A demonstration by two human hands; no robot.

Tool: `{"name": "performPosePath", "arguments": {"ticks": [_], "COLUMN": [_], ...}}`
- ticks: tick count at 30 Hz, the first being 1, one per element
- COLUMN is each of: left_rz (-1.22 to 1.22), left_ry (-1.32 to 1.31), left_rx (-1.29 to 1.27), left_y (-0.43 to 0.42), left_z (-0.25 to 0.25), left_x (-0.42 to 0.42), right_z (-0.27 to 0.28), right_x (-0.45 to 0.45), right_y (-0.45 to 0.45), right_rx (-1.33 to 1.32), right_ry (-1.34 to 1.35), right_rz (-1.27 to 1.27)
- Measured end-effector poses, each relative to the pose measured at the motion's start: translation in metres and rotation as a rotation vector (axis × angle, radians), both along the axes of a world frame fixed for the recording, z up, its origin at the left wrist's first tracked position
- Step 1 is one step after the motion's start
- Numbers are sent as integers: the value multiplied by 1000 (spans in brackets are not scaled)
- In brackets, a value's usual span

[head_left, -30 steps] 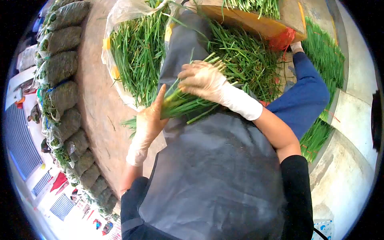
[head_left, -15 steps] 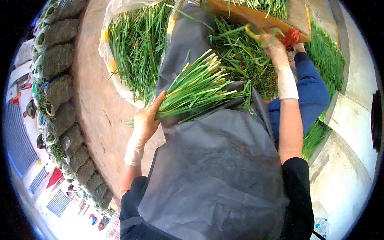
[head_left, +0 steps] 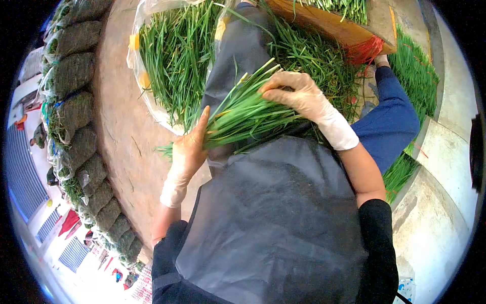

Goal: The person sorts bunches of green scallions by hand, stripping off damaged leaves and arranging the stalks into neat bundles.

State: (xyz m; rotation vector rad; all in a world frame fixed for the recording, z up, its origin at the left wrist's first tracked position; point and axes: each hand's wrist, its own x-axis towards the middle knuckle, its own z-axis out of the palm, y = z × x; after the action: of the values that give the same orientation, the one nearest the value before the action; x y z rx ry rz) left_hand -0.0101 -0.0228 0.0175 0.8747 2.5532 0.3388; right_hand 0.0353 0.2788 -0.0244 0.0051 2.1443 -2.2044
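A loose bunch of green chives [head_left: 248, 116] with pale cut ends lies across the dark apron [head_left: 273, 218] over my lap. My left hand [head_left: 189, 149], in a thin whitish glove, is wrapped round the leafy left end of it, thumb pointing up. Over the pale-ended side, my gloved right hand [head_left: 298, 96] pinches at the upper stalks with thumb and bent fingers. Its fingertips partly hide what they grip. Just beyond my right hand is a heap of loose green leaves [head_left: 324, 63].
A clear plastic bag [head_left: 132, 58] full of chives stands at the upper left. A wooden board [head_left: 329, 25] with red ties [head_left: 365, 49] and more stalks is at the upper right. Chive bundles [head_left: 412, 71] lie along the right. Packed dark sacks [head_left: 76, 71] line the left.
My right hand has come from above the leaf heap, where it held a few yellow-green leaves, down and left onto the bunch. Those leaves are gone from it. My left hand stays on the bunch.
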Motion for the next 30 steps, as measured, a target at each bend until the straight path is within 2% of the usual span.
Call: {"name": "performPosePath", "arguments": {"ticks": [2, 3, 6, 9, 11, 12, 13, 14, 15, 17, 19, 21, 23, 26, 27, 29, 30], "left_rz": [17, 4, -71, -165, -207, -206, -226, -249, -252, -255, -280, -300, -267, -218, -218, -200, -203], "left_ry": [-37, -31, -10, 40, 107, 105, 135, 164, 157, 212, 257, 303, 244, 200, 198, 193, 193], "left_rx": [-4, 3, 1, -81, -35, -36, -87, -139, -141, -141, -79, -27, -47, -9, -8, -23, -20], "left_y": [2, 4, 3, -2, -7, -6, -4, -3, -3, 0, 6, 7, 5, 4, 3, 4, 4], "left_z": [-3, -2, -4, -5, -7, -7, -6, -6, -6, -8, -4, -1, -1, 0, 0, -4, -6], "left_x": [-1, -1, -1, -1, -2, 0, 1, 1, 2, 2, -1, -1, -1, 0, 1, 0, -1], "right_z": [3, 4, -5, -41, -67, -45, -46, -42, -14, 0, 10, -3, -8, -6, -9, -6, -1], "right_x": [4, 6, 12, 15, 19, 19, 20, 20, 14, 9, -3, -10, -10, -9, -10, -7, -6], "right_y": [14, 22, 42, 77, 113, 115, 102, 95, 64, 20, -15, -40, -48, -43, -39, -29, -23], "right_rx": [-143, -135, -217, -488, -146, 387, 1069, 1070, 1062, 549, 807, 827, 764, 176, 96, -82, -284], "right_ry": [-120, -136, -94, -59, -65, -208, -131, 67, 255, 297, 416, 455, 465, 266, 284, -11, -172], "right_rz": [-86, -150, -217, -550, -632, -386, -332, -328, -321, -87, 137, 213, 196, 38, 15, -24, -49]}}
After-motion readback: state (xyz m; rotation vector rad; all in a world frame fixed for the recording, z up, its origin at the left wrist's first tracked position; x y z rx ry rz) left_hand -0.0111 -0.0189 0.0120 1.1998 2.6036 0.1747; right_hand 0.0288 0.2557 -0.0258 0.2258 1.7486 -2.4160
